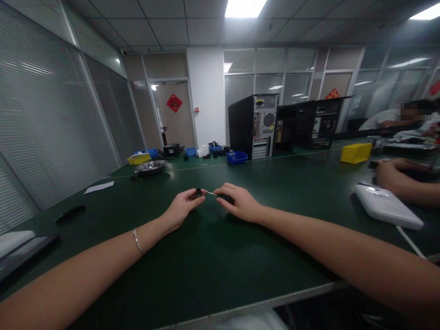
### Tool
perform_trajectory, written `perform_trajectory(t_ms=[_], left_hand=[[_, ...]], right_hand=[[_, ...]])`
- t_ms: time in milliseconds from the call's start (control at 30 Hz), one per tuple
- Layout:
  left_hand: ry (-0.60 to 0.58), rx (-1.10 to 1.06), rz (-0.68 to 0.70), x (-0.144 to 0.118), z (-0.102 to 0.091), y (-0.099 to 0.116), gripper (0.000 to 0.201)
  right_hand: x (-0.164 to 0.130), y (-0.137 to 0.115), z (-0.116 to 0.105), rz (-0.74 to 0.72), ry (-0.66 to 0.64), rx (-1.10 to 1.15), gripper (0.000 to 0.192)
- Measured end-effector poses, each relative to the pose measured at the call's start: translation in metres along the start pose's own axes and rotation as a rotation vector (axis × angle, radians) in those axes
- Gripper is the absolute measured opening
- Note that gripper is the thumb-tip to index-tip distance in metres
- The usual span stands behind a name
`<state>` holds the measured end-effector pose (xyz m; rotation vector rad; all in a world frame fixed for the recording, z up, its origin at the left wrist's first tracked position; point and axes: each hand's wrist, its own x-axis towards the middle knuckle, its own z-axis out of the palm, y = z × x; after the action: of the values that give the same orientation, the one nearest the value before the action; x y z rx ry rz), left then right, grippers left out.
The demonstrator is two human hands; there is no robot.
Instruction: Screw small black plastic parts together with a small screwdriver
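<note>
Between the thumb and fingers of my left hand (182,207) is a small black part (198,192), too small to identify. My right hand (242,202) is closed round the dark handle of a screwdriver (225,198). Its thin metal shaft points left, and the tip is close to the black part; whether they touch I cannot tell. Both hands are just above the green table (220,270), near its middle.
A white device (388,206) with a cable lies at right, beside another person's arm (409,181). Computer towers (252,126), a blue bin (237,157), a yellow bin (356,153) and a metal bowl (151,167) stand farther back. A dark object (69,214) lies left.
</note>
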<state>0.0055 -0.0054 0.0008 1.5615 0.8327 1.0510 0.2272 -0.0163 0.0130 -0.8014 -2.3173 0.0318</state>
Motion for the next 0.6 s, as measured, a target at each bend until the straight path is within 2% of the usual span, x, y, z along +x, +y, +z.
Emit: perform_trajectory(t_ms=[367,600], left_hand=[[-0.019,0.222,0.064,-0.004,0.005,0.007,0.036],[-0.020,0.402,0.183,-0.009,0.005,0.011,0.037]], right_hand=[[0.001,-0.001,0.000,-0.008,-0.020,-0.044,0.027],[0.000,0.001,0.002,0.006,-0.038,-0.071,0.025]])
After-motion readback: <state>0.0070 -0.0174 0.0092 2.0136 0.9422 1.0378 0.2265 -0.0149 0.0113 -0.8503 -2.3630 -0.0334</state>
